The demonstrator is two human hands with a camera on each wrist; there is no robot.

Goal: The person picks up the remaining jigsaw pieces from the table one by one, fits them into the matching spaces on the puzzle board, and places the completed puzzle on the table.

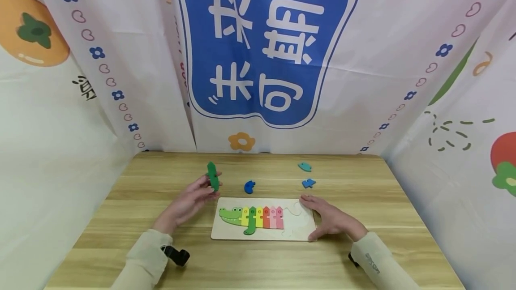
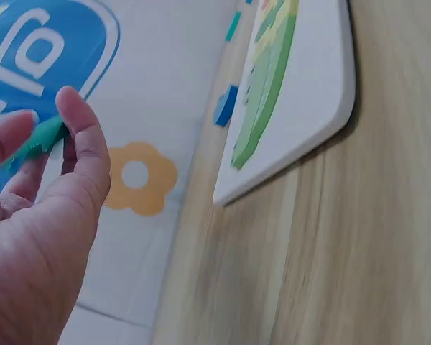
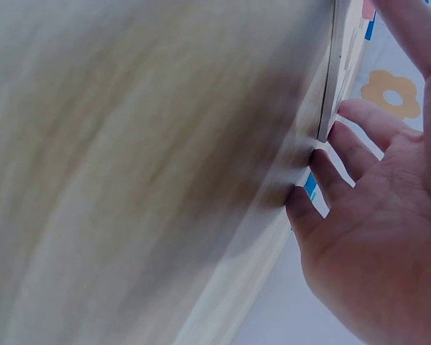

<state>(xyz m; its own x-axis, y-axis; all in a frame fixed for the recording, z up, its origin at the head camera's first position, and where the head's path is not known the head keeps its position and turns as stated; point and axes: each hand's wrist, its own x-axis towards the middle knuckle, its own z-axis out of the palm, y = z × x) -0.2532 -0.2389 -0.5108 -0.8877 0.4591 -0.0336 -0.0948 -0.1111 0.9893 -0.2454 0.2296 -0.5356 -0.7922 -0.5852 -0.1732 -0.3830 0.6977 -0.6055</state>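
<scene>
My left hand (image 1: 194,198) pinches a long green puzzle piece (image 1: 213,176) between thumb and fingertips, lifted beyond the board's left end. That green piece (image 2: 42,138) is partly hidden by fingers in the left wrist view. A pale wooden puzzle board (image 1: 258,235) lies flat on the table, with a crocodile head (image 1: 231,215) and several yellow, green, red and pink pieces set in it. At its right end, bare wood with drawn outlines shows. My right hand (image 1: 331,218) spans that end, thumb at the near corner, fingers at the far corner; its fingers (image 3: 353,152) are spread and only lightly bent.
Beyond the board lie a dark blue curved piece (image 1: 249,187), a blue piece (image 1: 308,183) and a teal leaf-shaped piece (image 1: 305,166). The wooden table (image 1: 169,169) ends at a printed white cloth (image 1: 379,79) behind and on both sides.
</scene>
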